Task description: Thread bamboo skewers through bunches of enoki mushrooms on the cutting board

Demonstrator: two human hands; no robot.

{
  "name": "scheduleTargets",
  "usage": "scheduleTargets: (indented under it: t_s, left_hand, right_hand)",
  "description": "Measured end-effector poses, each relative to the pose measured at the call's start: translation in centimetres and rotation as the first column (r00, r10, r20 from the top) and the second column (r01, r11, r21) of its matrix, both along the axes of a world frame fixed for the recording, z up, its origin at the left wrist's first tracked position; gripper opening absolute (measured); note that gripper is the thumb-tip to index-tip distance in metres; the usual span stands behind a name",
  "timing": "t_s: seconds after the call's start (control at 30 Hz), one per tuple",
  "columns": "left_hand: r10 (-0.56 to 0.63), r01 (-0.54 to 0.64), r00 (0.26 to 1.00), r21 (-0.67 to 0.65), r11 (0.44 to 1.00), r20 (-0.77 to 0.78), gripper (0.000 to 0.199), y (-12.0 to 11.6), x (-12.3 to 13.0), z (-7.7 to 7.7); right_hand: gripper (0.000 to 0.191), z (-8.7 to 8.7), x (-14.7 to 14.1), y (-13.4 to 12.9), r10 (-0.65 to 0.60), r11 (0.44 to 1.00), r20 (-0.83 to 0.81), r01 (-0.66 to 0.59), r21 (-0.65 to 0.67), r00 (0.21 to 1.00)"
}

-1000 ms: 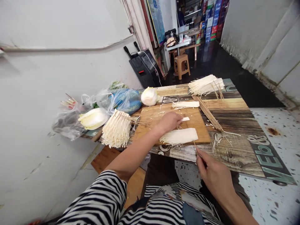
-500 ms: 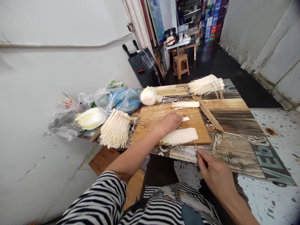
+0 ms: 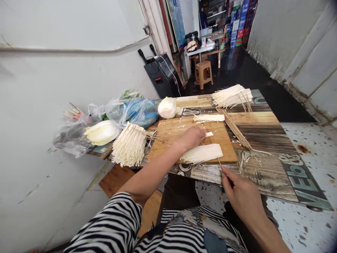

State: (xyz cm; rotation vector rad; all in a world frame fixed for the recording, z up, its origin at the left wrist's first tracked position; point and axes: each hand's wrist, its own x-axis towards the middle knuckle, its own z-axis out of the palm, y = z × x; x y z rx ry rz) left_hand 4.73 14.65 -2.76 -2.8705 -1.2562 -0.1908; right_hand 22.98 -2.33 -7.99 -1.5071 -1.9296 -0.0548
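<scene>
My left hand (image 3: 192, 137) is closed on a small bunch of enoki mushrooms (image 3: 209, 134), whose pale cut end sticks out past the fingertips over the wooden cutting board (image 3: 168, 133). Pinched in my right hand (image 3: 240, 189) is a thin bamboo skewer (image 3: 220, 163). Its far end meets the cut edge of a flat, wide row of enoki mushrooms (image 3: 204, 153) along the board's near side; whether the tip is inside cannot be made out. Another enoki bunch (image 3: 209, 118) lies at the board's far edge.
Skewered enoki (image 3: 130, 146) are piled left of the board, beside a napa cabbage (image 3: 102, 132) and plastic bags (image 3: 131, 110). A second cabbage (image 3: 167, 108) sits behind. Loose skewers (image 3: 234, 130) and more enoki (image 3: 231, 96) lie on the table's right side.
</scene>
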Motion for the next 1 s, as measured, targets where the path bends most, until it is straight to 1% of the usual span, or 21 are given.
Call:
scheduleTargets:
  t_s: [0.13,0.23,0.47,0.63,0.7,0.83,0.93,1.0]
  left_hand:
    - [-0.009,0.01,0.999,0.015,1.0,-0.042,0.031,-0.1,0.0,0.3]
    - [-0.026,0.027,0.999,0.024,0.999,-0.028,0.031,-0.2,0.0,0.4]
    - [-0.04,0.04,0.999,0.0,0.999,-0.006,0.028,0.5,-0.1,0.3]
    - [-0.052,0.053,0.998,-0.019,0.998,0.043,0.028,0.9,-0.2,0.1]
    - [-0.057,0.058,0.997,-0.023,0.998,0.058,0.027,0.9,-0.2,0.0]
    - [-0.064,0.066,0.995,-0.023,0.998,0.07,0.028,0.9,-0.3,-0.1]
    - [-0.08,0.081,0.996,-0.047,0.996,0.027,0.027,0.9,-0.3,0.6]
    - [-0.073,0.069,0.996,-0.087,0.994,-0.046,0.027,0.8,-0.2,1.4]
  right_hand:
    - [0.035,0.0,-0.3,0.2,-0.001,1.0,-0.015,0.001,0.027,1.0]
    - [0.035,-0.1,-0.5,0.2,-0.005,0.999,-0.012,0.006,0.046,1.0]
    - [0.035,0.4,-0.9,0.7,-0.088,0.995,0.104,0.083,0.049,0.991]
    - [0.036,0.9,-1.0,1.3,-0.06,0.997,0.156,0.052,0.054,0.986]
    - [0.037,1.0,-1.0,1.5,-0.054,0.998,0.161,0.049,0.039,0.985]
    - [0.035,1.1,-1.2,2.4,-0.074,0.996,0.196,0.083,-0.036,0.978]
    - [0.03,1.2,-1.3,3.3,-0.08,0.991,0.23,0.103,-0.088,0.97]
    - [0.028,1.3,-1.3,3.8,-0.076,0.988,0.238,0.104,-0.11,0.968]
